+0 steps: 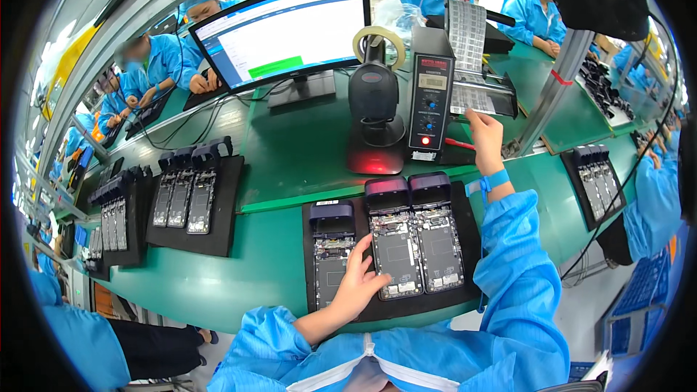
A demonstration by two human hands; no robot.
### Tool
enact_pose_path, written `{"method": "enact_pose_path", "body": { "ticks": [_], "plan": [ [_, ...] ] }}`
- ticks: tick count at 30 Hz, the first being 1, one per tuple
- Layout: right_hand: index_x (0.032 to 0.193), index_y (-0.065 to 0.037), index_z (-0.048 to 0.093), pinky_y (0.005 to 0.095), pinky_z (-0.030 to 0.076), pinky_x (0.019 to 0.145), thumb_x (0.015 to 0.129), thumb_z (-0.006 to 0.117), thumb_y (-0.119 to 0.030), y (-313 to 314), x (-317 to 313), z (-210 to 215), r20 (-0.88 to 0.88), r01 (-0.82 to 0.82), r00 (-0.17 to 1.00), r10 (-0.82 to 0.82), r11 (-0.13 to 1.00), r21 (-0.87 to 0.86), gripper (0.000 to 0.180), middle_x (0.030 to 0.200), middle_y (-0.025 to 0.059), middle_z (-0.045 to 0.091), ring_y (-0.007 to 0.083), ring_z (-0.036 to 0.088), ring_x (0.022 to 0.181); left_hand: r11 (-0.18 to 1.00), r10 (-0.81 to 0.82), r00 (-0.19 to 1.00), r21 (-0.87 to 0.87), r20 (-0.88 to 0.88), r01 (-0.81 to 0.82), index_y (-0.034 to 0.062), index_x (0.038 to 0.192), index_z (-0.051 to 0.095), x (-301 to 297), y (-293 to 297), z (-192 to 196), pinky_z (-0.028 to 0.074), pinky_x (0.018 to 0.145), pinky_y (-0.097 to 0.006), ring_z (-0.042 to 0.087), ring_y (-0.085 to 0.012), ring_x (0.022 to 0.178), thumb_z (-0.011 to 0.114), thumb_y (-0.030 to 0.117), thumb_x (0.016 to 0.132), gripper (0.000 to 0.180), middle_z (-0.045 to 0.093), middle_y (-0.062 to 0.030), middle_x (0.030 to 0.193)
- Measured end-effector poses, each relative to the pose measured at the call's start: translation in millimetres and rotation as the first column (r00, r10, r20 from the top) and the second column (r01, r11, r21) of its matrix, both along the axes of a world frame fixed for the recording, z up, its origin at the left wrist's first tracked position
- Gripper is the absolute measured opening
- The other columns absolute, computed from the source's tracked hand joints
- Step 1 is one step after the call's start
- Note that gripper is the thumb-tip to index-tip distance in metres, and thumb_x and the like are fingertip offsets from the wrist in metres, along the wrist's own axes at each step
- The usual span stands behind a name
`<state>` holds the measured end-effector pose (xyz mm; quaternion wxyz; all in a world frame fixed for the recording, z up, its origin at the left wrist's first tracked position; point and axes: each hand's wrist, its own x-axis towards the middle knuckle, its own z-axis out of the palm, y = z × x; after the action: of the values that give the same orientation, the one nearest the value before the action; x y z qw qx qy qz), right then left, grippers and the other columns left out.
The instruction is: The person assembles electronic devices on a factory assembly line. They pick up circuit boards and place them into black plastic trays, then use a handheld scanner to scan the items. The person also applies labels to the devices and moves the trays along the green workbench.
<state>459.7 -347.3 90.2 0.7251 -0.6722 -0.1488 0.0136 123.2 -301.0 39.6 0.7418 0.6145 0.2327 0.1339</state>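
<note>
My left hand (356,281) is open, its fingers apart, lying over the left and middle opened phones on a black mat (406,311). Its thumb touches the middle opened phone (396,258); another opened phone (441,250) lies to the right, and the left opened phone (330,265) is partly under the hand. Their inner boards and batteries show, and dark holders stand at their top ends. My right hand (486,138) reaches to the label dispenser (430,94), thumb and forefinger pinched at the lower edge of the label strip (472,100). A blue band circles that wrist.
A barcode scanner (374,94) on a stand, with a tape roll (380,47) on top, is left of the dispenser. Behind are a monitor (283,36) and a metal post (555,94). More phones lie on mats at left (194,203) and right (599,181). Several co-workers sit around.
</note>
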Motion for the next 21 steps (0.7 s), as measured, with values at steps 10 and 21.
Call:
{"method": "enact_pose_path", "body": {
  "ticks": [10,21],
  "plan": [
    [0.065,-0.005,0.054,0.0211,0.023,0.042,0.081,0.055,-0.018,44.8,-96.5,1.0,-0.017,-0.224,0.971,0.239,0.928,0.298,0.02,0.053,-0.0052,0.04,0.0033,0.034,0.047,0.969,-0.084,0.996,-0.236,-0.03,0.075,0.0041,0.122,0.033,22.4,9.0,-6.0,0.046,0.073,-0.03,0.053,-0.016,0.094,0.059,0.001,0.076,0.053,0.054,-0.0099,0.106],
    [0.063,-0.007,0.051,0.0205,0.02,0.042,0.083,0.052,-0.019,34.2,-97.4,18.7,-0.043,-0.393,0.908,0.416,0.884,0.254,0.024,0.052,-0.0048,0.04,0.0029,0.031,0.047,0.802,0.254,0.944,-0.591,0.21,-0.085,0.0016,0.11,0.045,37.5,65.7,40.8,0.041,0.089,-0.037,0.052,-0.0231,0.101,0.05,-0.011,0.069,0.043,0.054,-0.0101,0.106]
  ]
}}
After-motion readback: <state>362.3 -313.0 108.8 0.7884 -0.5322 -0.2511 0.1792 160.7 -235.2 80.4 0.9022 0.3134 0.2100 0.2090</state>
